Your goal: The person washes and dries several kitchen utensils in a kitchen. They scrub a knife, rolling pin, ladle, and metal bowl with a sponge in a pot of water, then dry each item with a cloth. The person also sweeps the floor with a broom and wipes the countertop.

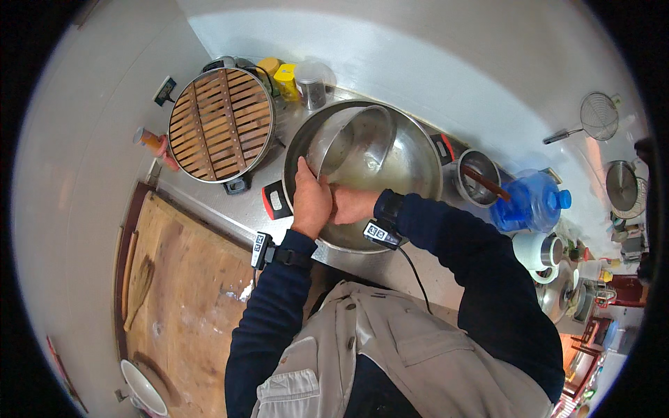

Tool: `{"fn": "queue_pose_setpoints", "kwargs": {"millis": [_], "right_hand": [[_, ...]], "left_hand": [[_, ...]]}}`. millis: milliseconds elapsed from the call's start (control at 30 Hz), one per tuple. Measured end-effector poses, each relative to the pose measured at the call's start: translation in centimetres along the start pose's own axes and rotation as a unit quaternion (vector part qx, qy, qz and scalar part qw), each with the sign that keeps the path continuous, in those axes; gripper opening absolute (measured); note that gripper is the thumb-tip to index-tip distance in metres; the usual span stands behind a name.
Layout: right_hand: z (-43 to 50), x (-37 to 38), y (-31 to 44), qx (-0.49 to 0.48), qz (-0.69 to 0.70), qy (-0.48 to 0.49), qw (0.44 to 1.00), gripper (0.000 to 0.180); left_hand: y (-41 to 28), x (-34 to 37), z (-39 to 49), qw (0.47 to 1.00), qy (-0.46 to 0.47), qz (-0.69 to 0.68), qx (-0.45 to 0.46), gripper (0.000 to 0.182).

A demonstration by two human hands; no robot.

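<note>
A wide steel wok [418,172] with red-and-black handles stands before me, with cloudy pale liquid in its bottom. Inside it a shiny metal bowl [329,133] is tilted on its side, its open mouth facing right. My left hand [312,201] grips the near-left part of the bowl's rim, thumb and fingers pointing away from me. Close against it, over the wok's near side, is my right hand [351,204]; its fingers are partly hidden by the left hand, and what they hold cannot be made out.
A round pan with a slatted wooden cover [222,125] stands left. Jars [311,83] line the wall. Right are a steel pot [478,177] with a brown handle across it and a blue water jug [530,201]. A floury wooden board [193,292] carries a whisk brush [140,292].
</note>
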State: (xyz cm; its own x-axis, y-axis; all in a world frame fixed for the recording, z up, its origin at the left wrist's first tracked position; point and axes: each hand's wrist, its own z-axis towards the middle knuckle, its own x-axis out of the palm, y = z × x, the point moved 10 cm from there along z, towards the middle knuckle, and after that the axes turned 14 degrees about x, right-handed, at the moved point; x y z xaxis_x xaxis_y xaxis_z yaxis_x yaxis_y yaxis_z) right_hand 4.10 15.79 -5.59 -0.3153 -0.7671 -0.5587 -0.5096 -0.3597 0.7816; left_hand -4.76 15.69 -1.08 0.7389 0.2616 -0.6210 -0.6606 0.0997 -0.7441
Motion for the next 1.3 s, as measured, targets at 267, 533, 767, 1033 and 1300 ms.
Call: {"fn": "queue_pose_setpoints", "kwargs": {"millis": [267,533,767,1033,1300], "right_hand": [[-1.0,0.9,-3.0,-0.03,-0.345,-0.139,0.928,0.039],[-1.0,-1.5,-1.9,0.054,-0.255,-0.152,0.954,0.031],[-1.2,-0.3,-1.0,-0.007,-0.248,-0.186,0.951,0.039],[-2.8,-1.1,-10.0,0.128,-0.485,-0.035,0.864,0.034],[-2.0,-0.2,-5.4,0.022,-0.371,-0.077,0.925,0.027]], "left_hand": [[-0.3,-0.5,1.6,0.998,0.053,0.021,-0.004,0.077],[-0.1,0.8,0.4,0.999,0.001,-0.028,0.038,0.076],[1.9,0.9,0.3,0.997,0.03,-0.02,-0.072,0.071],[-0.8,-0.8,2.2,0.994,0.094,0.055,-0.015,0.07],[0.5,1.5,0.9,0.994,0.079,0.055,-0.045,0.052]]}}
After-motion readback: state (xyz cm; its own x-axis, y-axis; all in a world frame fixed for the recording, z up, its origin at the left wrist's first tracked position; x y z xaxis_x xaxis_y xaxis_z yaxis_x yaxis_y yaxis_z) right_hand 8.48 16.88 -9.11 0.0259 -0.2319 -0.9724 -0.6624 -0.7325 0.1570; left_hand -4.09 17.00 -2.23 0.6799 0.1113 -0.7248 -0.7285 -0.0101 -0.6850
